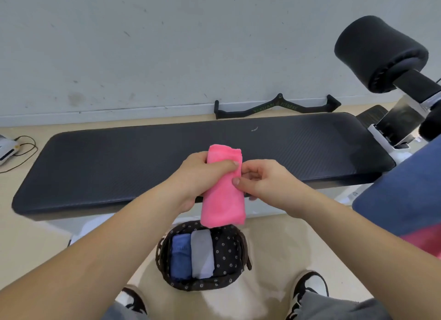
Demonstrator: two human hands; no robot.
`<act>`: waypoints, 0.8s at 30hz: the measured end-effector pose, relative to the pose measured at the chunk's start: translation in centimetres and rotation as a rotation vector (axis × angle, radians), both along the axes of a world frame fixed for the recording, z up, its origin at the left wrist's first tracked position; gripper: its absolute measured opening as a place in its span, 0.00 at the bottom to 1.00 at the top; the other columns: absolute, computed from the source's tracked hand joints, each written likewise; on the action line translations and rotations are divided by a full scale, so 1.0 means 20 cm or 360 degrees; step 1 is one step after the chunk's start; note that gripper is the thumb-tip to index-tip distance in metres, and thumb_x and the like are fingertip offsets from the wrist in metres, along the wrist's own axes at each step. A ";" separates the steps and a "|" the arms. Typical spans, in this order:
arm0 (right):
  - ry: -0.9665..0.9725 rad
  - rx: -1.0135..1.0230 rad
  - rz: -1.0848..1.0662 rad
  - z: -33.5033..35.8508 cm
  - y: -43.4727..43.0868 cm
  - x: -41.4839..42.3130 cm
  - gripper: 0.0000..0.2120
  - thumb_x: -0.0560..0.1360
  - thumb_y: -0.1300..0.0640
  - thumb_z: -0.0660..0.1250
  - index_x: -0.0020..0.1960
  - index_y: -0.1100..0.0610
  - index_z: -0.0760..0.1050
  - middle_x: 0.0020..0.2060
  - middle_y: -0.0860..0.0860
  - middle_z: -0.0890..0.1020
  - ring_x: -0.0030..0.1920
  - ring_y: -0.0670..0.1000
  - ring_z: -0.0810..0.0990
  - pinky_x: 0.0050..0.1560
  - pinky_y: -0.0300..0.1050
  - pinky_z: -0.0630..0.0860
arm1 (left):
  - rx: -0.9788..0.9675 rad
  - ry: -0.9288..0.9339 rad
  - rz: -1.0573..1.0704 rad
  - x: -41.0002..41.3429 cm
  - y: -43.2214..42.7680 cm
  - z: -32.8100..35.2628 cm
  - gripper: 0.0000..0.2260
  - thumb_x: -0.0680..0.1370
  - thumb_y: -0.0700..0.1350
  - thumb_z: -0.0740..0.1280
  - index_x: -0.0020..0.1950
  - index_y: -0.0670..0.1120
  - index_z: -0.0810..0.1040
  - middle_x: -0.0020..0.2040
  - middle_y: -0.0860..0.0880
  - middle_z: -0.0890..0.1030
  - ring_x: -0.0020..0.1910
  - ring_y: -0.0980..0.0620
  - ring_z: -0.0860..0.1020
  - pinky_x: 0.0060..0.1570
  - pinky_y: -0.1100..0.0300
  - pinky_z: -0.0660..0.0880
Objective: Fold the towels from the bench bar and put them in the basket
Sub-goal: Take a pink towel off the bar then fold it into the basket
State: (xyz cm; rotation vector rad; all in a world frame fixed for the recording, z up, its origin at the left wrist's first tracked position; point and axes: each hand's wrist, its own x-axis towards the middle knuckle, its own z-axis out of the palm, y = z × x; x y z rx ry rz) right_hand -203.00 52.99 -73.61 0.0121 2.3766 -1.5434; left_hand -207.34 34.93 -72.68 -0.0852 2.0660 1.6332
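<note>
A folded pink towel hangs upright in the air over the front edge of the black bench pad. My left hand grips its upper part, thumb across the front. My right hand pinches the towel's right edge with thumb and fingers. Directly below on the floor stands a dark woven basket with a flowered lining. Inside it a folded blue towel and a folded grey towel lie side by side on the left; the right part shows bare lining.
A blue towel over a pink one hangs at the right edge. The bench's black foam roller rises at the upper right. A black cable handle lies by the wall. My shoes flank the basket.
</note>
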 end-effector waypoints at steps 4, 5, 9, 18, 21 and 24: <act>-0.0167 0.0129 0.0076 -0.02 -0.07 0.18 0.13 0.79 0.46 0.71 0.51 0.57 0.81 0.41 0.47 0.86 0.41 0.42 0.82 0.44 0.42 0.79 | 0.0097 -0.0034 -0.0003 0.22 -0.08 -0.05 0.07 0.77 0.43 0.72 0.53 0.50 0.85 0.48 0.47 0.88 0.47 0.49 0.87 0.49 0.52 0.83; -0.0258 0.0079 0.0121 -0.03 -0.09 0.22 0.13 0.79 0.45 0.70 0.54 0.54 0.82 0.44 0.44 0.86 0.43 0.40 0.83 0.46 0.39 0.78 | 0.0137 -0.0052 0.0004 0.27 -0.10 -0.07 0.07 0.77 0.42 0.72 0.53 0.49 0.85 0.48 0.46 0.88 0.45 0.50 0.86 0.47 0.53 0.82; -0.0556 -0.0249 0.0249 -0.13 -0.18 0.37 0.16 0.80 0.49 0.71 0.66 0.53 0.79 0.58 0.47 0.86 0.60 0.46 0.84 0.66 0.46 0.77 | 0.0266 -0.0127 0.0040 0.39 -0.20 -0.14 0.13 0.71 0.42 0.74 0.55 0.47 0.83 0.46 0.45 0.87 0.44 0.48 0.84 0.47 0.53 0.80; -0.0847 -0.0261 0.0195 -0.41 -0.31 0.45 0.15 0.78 0.56 0.70 0.65 0.53 0.78 0.58 0.53 0.86 0.62 0.58 0.83 0.67 0.61 0.77 | 0.0203 -0.0271 0.0088 0.40 -0.30 -0.34 0.15 0.68 0.39 0.76 0.54 0.46 0.82 0.48 0.45 0.86 0.50 0.45 0.84 0.51 0.51 0.81; -0.0992 -0.0109 0.0164 -0.54 -0.34 0.43 0.13 0.80 0.64 0.65 0.62 0.53 0.77 0.56 0.53 0.85 0.55 0.54 0.83 0.61 0.55 0.81 | 0.0075 -0.0417 0.0126 0.38 -0.30 -0.49 0.17 0.69 0.39 0.77 0.57 0.46 0.82 0.54 0.43 0.86 0.55 0.42 0.84 0.56 0.44 0.82; -0.1112 -0.0054 0.0053 -0.66 -0.35 0.42 0.17 0.78 0.68 0.62 0.62 0.55 0.77 0.49 0.51 0.82 0.46 0.49 0.80 0.49 0.47 0.82 | -0.0005 -0.0492 0.0183 0.35 -0.31 -0.67 0.15 0.72 0.37 0.77 0.57 0.45 0.81 0.54 0.43 0.85 0.53 0.44 0.83 0.48 0.48 0.84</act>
